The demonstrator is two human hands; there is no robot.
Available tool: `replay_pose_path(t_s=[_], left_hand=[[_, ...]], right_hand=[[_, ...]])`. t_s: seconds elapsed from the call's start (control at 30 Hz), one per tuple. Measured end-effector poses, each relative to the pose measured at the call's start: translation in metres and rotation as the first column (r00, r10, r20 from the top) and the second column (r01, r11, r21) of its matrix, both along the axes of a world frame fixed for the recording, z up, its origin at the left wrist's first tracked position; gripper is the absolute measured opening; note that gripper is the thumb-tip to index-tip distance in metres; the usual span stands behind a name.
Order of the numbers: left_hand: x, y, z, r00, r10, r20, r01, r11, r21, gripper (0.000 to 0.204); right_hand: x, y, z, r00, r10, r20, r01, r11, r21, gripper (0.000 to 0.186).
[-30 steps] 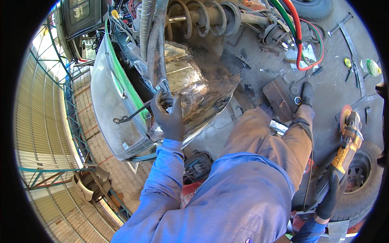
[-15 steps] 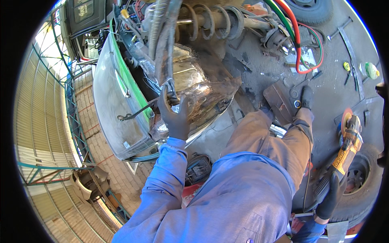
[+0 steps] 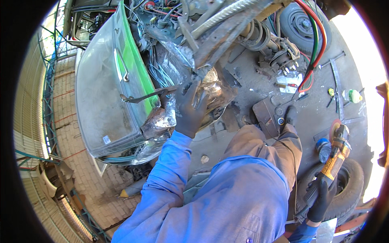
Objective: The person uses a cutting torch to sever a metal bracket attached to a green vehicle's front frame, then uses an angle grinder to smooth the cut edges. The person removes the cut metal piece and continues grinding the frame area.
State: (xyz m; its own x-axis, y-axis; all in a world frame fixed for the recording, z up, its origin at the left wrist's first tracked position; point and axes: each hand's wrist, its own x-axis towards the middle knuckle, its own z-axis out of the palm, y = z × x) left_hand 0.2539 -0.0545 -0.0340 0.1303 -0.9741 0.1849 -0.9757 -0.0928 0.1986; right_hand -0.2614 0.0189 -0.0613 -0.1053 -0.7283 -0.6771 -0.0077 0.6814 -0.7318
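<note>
My left hand (image 3: 189, 111), in a dark glove, is at the lower end of a rusty metal beam (image 3: 221, 50) in the car's front. Its fingers and thumb lie around the ragged end, with some fingertips hidden. A flat metal strip (image 3: 148, 96) sticks out leftward beside those fingers. Low at the right, my gloved right hand (image 3: 323, 195) is closed around the body of a yellow and black angle grinder (image 3: 335, 160). The grinder's reddish disc (image 3: 334, 128) points up and away from the car. Crumpled bare sheet metal (image 3: 160, 119) lies just left of my left wrist.
A dusty windshield (image 3: 107, 97) with a green frame and loose wires (image 3: 158, 73) are at left. Red and green hoses (image 3: 315, 44) hang at upper right. A spare tire (image 3: 352, 186) lies beneath the grinder. Tools and a bottle (image 3: 352, 96) are on the floor.
The view has shifted, and the car's front shows from a different angle. My left hand stays at the beam's end. My right hand still holds the grinder, its disc now lower in the picture.
</note>
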Motion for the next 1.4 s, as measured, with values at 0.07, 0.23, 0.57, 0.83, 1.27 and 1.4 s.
replay_pose_path(t_s=[0.07,0.23,0.57,0.83,1.27,1.4], left_hand=[[0.008,0.005,-0.004,0.999,-0.037,0.000,0.037,0.999,-0.026,0.055],[0.026,0.031,-0.009,0.998,-0.058,-0.013,0.056,0.996,-0.070,0.052],[0.028,0.105,-0.026,0.850,-0.134,-0.509,0.172,0.985,0.028,0.041],[0.049,0.108,-0.044,0.733,-0.097,-0.673,0.261,0.954,0.145,0.039],[0.067,0.100,-0.045,0.630,-0.105,-0.769,0.324,0.936,0.137,0.032],[0.064,0.106,-0.052,0.631,-0.103,-0.769,0.337,0.929,0.152,0.033]], right_hand=[[0.023,0.005,0.017,1.000,0.009,-0.030,-0.009,1.000,-0.009,0.063],[0.078,0.017,0.063,0.999,0.045,-0.006,-0.045,0.999,0.028,0.059],[0.172,0.023,0.111,0.986,0.136,-0.096,-0.133,0.990,0.037,0.071],[0.223,0.016,0.143,0.955,0.210,-0.208,-0.198,0.977,0.074,0.065],[0.265,0.002,0.175,0.865,0.377,-0.332,-0.377,0.924,0.067,0.069],[0.274,-0.001,0.182,0.858,0.373,-0.352,-0.366,0.926,0.088,0.068]])
